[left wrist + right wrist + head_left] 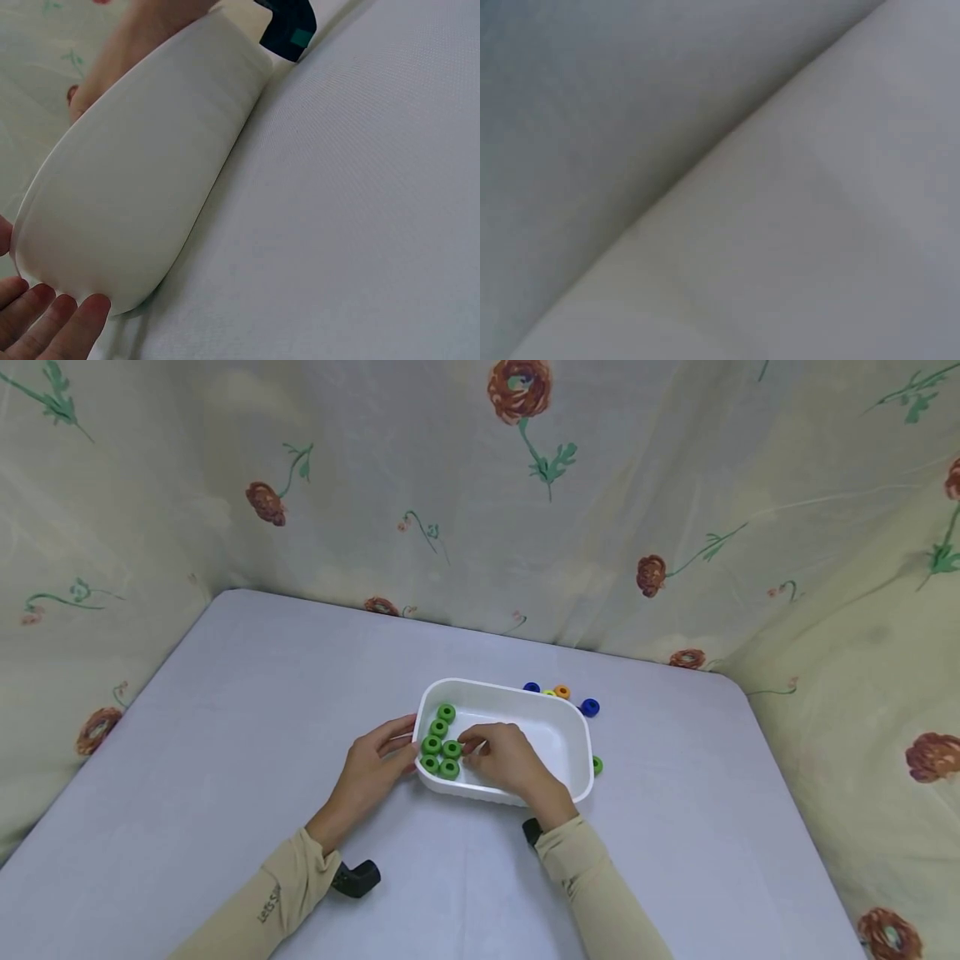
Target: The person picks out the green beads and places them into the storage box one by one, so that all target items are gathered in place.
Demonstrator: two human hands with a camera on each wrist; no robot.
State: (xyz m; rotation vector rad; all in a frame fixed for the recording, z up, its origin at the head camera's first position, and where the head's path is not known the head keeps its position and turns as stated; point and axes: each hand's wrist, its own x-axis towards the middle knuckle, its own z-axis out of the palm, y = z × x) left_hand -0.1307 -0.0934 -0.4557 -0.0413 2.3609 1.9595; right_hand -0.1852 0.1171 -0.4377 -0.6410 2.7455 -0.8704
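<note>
A white rectangular tray [555,735] stands on the table, with several green ring-shaped beads [432,744] grouped at its left end. My left hand [375,760] rests against the tray's left end. In the left wrist view its fingertips [86,315] touch the outer wall, fingers nearly straight. My right hand [510,760] reaches over the near rim into the tray. Its thumb and fingers are curled and pinch a green bead [452,750] in the group's right-hand column. The right wrist view has only blurred pale surfaces, with neither hand nor beads.
Behind the tray lie blue beads [590,707], an orange bead [562,692] and a partly hidden yellow one. Another green bead [597,765] lies outside the tray's right end. A pale cloth covers the table [300,693]; a flowered curtain [450,485] hangs around its back and sides.
</note>
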